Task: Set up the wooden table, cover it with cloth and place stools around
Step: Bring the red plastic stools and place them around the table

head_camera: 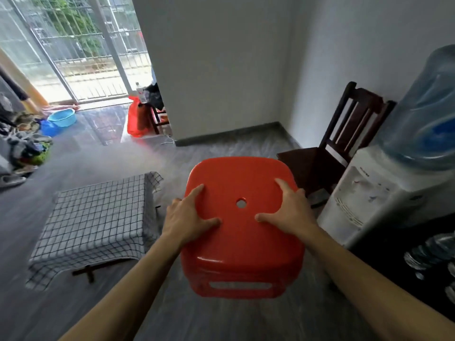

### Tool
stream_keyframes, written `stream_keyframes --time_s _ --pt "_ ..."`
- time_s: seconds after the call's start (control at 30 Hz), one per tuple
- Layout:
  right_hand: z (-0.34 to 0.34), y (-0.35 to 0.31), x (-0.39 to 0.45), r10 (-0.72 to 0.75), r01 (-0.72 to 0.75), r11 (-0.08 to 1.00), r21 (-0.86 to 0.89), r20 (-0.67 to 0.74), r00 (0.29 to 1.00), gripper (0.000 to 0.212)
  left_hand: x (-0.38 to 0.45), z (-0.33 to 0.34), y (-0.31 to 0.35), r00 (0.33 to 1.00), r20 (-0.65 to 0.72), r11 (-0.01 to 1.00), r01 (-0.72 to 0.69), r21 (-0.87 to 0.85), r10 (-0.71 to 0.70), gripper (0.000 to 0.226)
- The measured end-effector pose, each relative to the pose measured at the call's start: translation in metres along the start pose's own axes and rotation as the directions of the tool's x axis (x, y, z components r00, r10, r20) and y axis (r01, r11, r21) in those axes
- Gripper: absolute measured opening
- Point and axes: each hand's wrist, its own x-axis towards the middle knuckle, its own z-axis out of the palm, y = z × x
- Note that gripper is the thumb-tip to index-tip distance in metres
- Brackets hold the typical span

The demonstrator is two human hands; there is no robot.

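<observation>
Near the middle, the left hand (189, 217) and the right hand (286, 210) grip the two sides of the red stool (242, 232), just right of the low table covered with checked cloth (98, 215)

hands: left (189, 219), right (290, 210) grip red stool (243, 242) | checked cloth (98, 217) covers table, left
</observation>
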Motion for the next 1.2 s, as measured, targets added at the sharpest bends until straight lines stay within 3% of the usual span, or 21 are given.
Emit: stream_keyframes --time_s 0.27,0.47,0.57,0.87,1.2 --pt "0.012 -0.078 0.145 -0.116 0.117 0.993 -0.012 0.028 0.993 0.114 0.131 -0.025 -0.03 0.993 -0.07 0.993 0.089 -0.078 -0.094 0.101" --pt "0.029 -0.13 0.265 -0.147 0.148 0.989 -0.031 0.019 0.989 0.127 0.248 -0.044 -0.052 0.994 -0.064 0.986 0.082 -0.145 -0.092 0.097" --pt "0.029 -0.158 0.322 -0.162 0.162 0.987 -0.024 -0.011 0.987 0.124 0.309 -0.059 -0.06 0.993 -0.078 0.983 0.07 -0.171 -0.084 0.096" --pt "0.032 -0.188 0.497 -0.187 0.189 0.978 0.083 -0.03 0.982 0.118 0.49 -0.075 -0.055 0.994 -0.058 0.992 0.086 -0.089 -0.091 0.097" --pt "0.023 -0.259 0.707 -0.34 0.33 0.938 0.11 0.093 0.936 0.118 0.655 -0.112 -0.038 0.959 -0.174 0.973 0.21 -0.099 -0.225 0.089"
